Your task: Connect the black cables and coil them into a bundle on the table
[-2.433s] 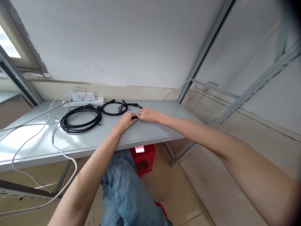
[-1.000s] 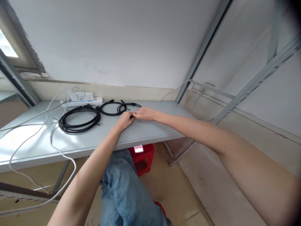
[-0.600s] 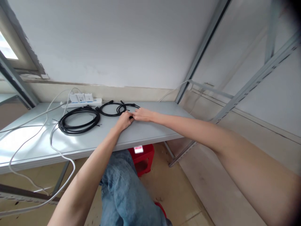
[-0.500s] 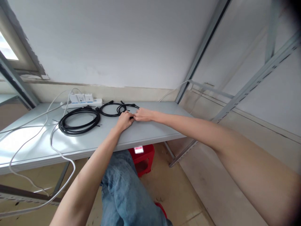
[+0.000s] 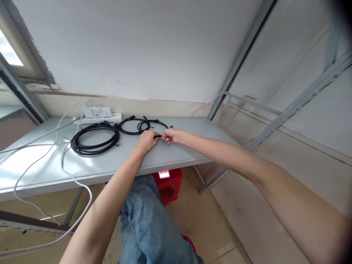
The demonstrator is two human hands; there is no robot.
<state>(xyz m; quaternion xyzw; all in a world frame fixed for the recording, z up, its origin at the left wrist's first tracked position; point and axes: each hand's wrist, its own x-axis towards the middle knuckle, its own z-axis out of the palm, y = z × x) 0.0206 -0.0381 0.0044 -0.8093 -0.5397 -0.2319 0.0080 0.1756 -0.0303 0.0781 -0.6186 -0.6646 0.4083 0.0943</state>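
Observation:
My left hand (image 5: 147, 140) rests on the shelf top, closed on a short dark stretch of black cable (image 5: 157, 136). Beside it on the right, my right hand (image 5: 169, 136) pinches the same piece, and a black end pokes out above its fingers. Just behind both hands lies a thinner black cable (image 5: 129, 132) in loose loops; whether it joins the held piece I cannot tell. Farther left is a bigger coil of thick black cable (image 5: 95, 151), with tie ends sticking out.
A white power strip (image 5: 114, 117) with white adapters (image 5: 96, 112) stands along the wall. White cords (image 5: 74, 178) run over the left part of the grey shelf (image 5: 189, 152) and hang past its front edge. Metal posts (image 5: 242, 55) frame it; a red stool (image 5: 172, 185) sits below.
My right hand has moved slightly right, away from the left, widening the gap with the dark piece between them. A black end now shows above the right fingers. The view has shifted slightly.

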